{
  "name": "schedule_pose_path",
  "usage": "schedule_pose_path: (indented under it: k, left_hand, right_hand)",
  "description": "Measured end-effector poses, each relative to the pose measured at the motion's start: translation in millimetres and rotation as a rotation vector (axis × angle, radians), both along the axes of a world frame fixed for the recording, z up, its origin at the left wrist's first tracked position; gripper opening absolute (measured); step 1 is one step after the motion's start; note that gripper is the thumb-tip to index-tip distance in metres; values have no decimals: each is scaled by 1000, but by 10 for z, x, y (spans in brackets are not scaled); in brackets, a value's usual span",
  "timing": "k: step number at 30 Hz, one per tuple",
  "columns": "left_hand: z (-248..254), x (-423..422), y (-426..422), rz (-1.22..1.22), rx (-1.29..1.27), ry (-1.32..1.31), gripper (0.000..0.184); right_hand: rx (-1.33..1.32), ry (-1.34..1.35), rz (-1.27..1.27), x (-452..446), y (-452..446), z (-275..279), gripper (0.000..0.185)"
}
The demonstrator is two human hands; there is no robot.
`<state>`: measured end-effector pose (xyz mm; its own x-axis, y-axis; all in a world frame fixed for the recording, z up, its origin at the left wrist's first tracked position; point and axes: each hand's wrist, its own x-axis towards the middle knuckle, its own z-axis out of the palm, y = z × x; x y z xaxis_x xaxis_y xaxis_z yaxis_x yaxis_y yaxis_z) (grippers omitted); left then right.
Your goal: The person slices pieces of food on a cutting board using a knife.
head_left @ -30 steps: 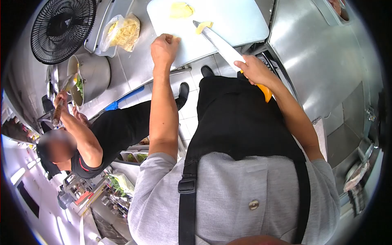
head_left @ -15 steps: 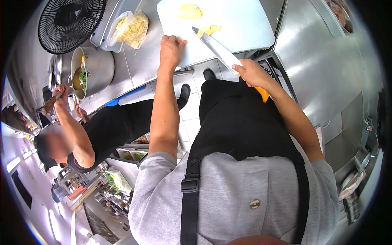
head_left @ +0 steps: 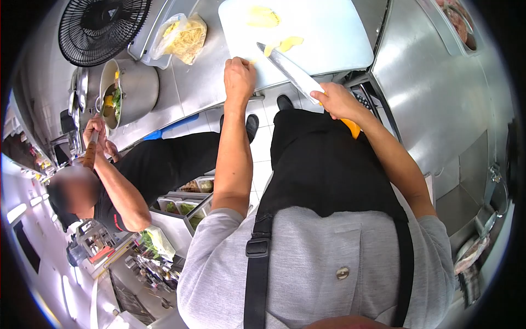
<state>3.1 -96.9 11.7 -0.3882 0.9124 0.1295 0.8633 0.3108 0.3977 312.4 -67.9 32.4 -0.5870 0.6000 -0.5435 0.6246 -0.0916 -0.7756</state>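
My right hand [head_left: 338,100] is wrapped round the yellow handle of a kitchen knife [head_left: 293,72]. Its blade slants over the near edge of a white cutting board [head_left: 329,38], tip pointing up and left. Thin pale-yellow slices [head_left: 289,43] lie beside the blade near its tip, one touching or overlapping it. Farther back on the board rests a flat pile of pale-yellow slices [head_left: 263,17]. My left hand [head_left: 240,78] is closed at the board's left edge, fingers curled; a small yellowish bit shows by the fingertips, and what they hold, if anything, is hidden.
Left of the board, a plastic bag of pale shreds [head_left: 187,41] leans in a clear tub [head_left: 160,57]. A large pot [head_left: 137,90] stands farther left, where a co-worker [head_left: 123,186] grips a long wooden handle. A black fan [head_left: 104,27] is behind; a meat container [head_left: 457,24] sits far right.
The view has shifted slightly. My left hand's fingers have curled in more at the board's edge, and the knife stays in nearly the same place. The co-worker's hands and the long handle have moved.
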Motion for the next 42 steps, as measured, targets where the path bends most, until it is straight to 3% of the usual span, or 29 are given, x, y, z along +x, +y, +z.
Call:
schedule_pose_path:
  k: [8, 11, 14, 17, 21, 27, 34, 42]
  left_hand:
    - [93, 245, -107, -60, 51, -54, 12]
    - [109, 362, -98, 36, 231, -426, 16]
    - [54, 350, 103, 82, 396, -577, 16]
    - [34, 286, 240, 19, 264, -399, 13]
    - [0, 254, 272, 20, 278, -337, 12]
    - [78, 302, 330, -30, 318, -73, 17]
    - [80, 661, 695, -223, 134, -217, 24]
    - [141, 679, 754, -192, 81, -269, 19]
  right_hand:
    - [3, 21, 4, -28, -12, -77, 40]
    - [8, 20, 5, -51, -11, -74, 40]
    - [19, 10, 44, -76, -21, -12, 40]
    - [2, -5, 51, -150, -15, 51, 41]
    - [-40, -11, 32, 6, -2, 155, 42]
    - [-42, -20, -270, 695, -132, 428, 40]
    - [-97, 68, -321, 752, -10, 266, 39]
    - [-113, 74, -314, 656, -53, 161, 35]
